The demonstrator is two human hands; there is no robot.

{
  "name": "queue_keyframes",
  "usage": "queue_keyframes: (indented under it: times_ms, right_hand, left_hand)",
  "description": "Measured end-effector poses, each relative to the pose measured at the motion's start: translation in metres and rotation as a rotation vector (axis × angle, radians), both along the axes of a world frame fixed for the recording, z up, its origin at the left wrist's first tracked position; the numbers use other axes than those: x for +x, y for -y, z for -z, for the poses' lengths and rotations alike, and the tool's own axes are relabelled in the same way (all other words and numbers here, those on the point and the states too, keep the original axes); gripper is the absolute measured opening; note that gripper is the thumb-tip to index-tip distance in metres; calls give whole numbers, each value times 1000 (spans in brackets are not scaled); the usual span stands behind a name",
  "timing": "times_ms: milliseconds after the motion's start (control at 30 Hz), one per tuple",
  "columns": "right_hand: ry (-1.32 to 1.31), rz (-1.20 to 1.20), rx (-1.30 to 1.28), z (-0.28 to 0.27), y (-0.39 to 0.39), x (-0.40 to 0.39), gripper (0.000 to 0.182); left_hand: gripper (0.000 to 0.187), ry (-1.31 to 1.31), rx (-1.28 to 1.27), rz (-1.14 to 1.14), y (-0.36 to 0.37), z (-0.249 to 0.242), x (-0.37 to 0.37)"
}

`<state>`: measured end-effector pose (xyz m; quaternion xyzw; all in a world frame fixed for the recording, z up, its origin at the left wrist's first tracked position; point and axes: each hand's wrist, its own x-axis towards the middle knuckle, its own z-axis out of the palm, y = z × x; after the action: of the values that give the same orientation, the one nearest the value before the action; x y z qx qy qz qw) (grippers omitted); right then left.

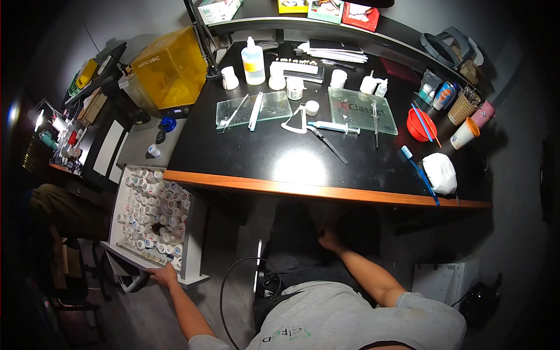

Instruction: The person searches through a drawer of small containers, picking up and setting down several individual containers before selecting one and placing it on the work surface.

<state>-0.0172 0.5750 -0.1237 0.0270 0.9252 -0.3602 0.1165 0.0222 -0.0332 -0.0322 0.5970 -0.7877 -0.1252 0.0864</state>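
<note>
An open drawer [192, 256] full of small white-capped bottles [151, 204] stands left of the desk. My left hand [163, 275] is at the drawer's front edge, its fingers over the rim beside a dark handle-like part; how they close there is too small to make out. Below the desk edge, my right hand [331, 238] rests over my dark-clothed lap, its fingers mostly lost in shadow. A row of small tooth-coloured pieces [154, 258] lies inside the drawer's front, near my left hand.
The black desk [245, 157] bears glass plates [363, 109], a syringe [335, 126], a clear bottle [252, 63], a red bowl [421, 125], a blue toothbrush [419, 172] and a white bundle [440, 173]. A yellow-covered printer [169, 70] stands left. A black cable [223, 286] loops near my lap.
</note>
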Motion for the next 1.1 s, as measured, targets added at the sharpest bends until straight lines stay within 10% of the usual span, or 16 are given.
queue_keyframes:
  times_ms: [133, 233, 400, 633, 1100]
  right_hand:
    - [-55, -42, -151, -33, 6, 20, 24]
    - [-45, -385, -273, -190, 10, 29, 25]
    - [-876, -41, -180, -320, -3, 26, 19]
    - [-1139, 374, -77, -316, -17, -16, 18]
    - [-1140, 347, 349, -293, -5, -50, 5]
  left_hand:
    - [106, -32, 22, 11, -1, -1, 0]
    - [106, -25, 9, 11, -1, -2, 2]
    - [103, 19, -9, 17, -4, -4, 1]
    - [103, -21, -31, 36, 2, 3, 3]
    - [105, 1, -54, 86, 7, 9, 6]
